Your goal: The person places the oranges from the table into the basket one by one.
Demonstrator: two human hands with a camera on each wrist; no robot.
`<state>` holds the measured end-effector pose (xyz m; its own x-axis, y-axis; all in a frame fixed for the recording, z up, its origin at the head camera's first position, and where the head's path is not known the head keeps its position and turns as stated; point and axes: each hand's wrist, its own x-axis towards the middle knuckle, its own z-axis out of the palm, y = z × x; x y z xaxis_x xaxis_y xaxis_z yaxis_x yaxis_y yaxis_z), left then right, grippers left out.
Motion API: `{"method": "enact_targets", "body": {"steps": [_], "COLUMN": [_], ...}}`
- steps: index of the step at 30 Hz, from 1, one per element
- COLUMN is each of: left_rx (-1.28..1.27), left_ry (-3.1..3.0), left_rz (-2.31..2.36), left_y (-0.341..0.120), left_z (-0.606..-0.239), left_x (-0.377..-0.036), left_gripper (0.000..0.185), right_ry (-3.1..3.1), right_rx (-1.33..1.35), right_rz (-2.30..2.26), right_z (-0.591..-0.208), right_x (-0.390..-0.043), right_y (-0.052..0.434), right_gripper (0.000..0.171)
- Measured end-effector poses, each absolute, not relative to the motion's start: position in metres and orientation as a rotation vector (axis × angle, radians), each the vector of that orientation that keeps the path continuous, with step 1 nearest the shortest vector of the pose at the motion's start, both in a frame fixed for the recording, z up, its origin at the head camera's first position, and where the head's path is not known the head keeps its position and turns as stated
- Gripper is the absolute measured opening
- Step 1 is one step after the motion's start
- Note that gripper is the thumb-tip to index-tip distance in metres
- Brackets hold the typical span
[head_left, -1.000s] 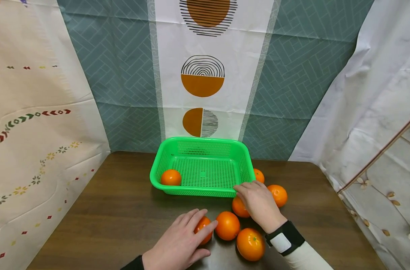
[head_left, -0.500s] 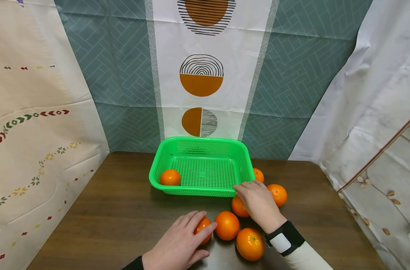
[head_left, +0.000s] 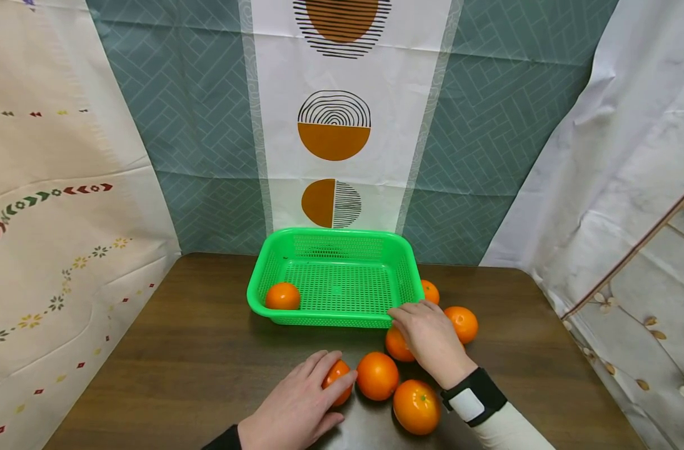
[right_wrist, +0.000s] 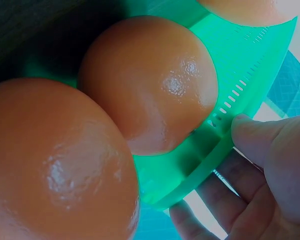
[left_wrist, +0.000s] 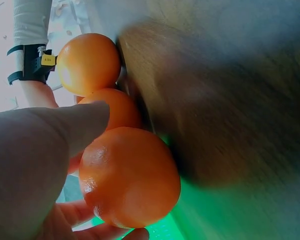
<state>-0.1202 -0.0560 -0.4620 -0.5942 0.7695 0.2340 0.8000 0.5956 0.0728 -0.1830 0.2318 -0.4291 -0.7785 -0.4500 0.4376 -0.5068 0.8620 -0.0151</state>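
My left hand [head_left: 299, 400] lies over an orange [head_left: 339, 382] on the table, fingers round its far side. In the left wrist view the thumb crosses near that orange [left_wrist: 132, 177], with two more oranges behind it. At the right front corner of a green plastic basket [head_left: 333, 321], my right hand [head_left: 432, 340] grips the rim. The right wrist view shows the thumb [right_wrist: 255, 135] on the rim and fingers beneath it. One orange [head_left: 282, 296] sits inside the basket at its front left corner. Beside my right hand is another orange [head_left: 398, 345], partly hidden.
Two oranges [head_left: 378, 376] [head_left: 417, 407] lie on the brown wooden table [head_left: 167, 362] between my hands. Further right are an orange [head_left: 461, 324] and one [head_left: 430, 292] partly behind the basket. Patterned cloth [head_left: 207, 125] hangs behind the table and at both sides.
Both hands, the basket and the oranges keep their places. The whole head view has shifted very slightly to the left.
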Motion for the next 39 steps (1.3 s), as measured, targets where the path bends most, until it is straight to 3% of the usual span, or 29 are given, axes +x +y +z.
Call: {"method": "enact_targets", "body": {"steps": [39], "left_rx": [-1.274], "left_ry": [-2.566], "left_rz": [-0.327], "left_y": [-0.0550], "left_z": [-0.4647], "left_x": [-0.1256], "left_gripper": [0.058], "right_ry": [-2.596], "right_rx": [0.720], "right_rz": [0.181], "right_z": [-0.4307], "right_x": [-0.1848], "right_y": [0.2330], "right_gripper": [0.024]}}
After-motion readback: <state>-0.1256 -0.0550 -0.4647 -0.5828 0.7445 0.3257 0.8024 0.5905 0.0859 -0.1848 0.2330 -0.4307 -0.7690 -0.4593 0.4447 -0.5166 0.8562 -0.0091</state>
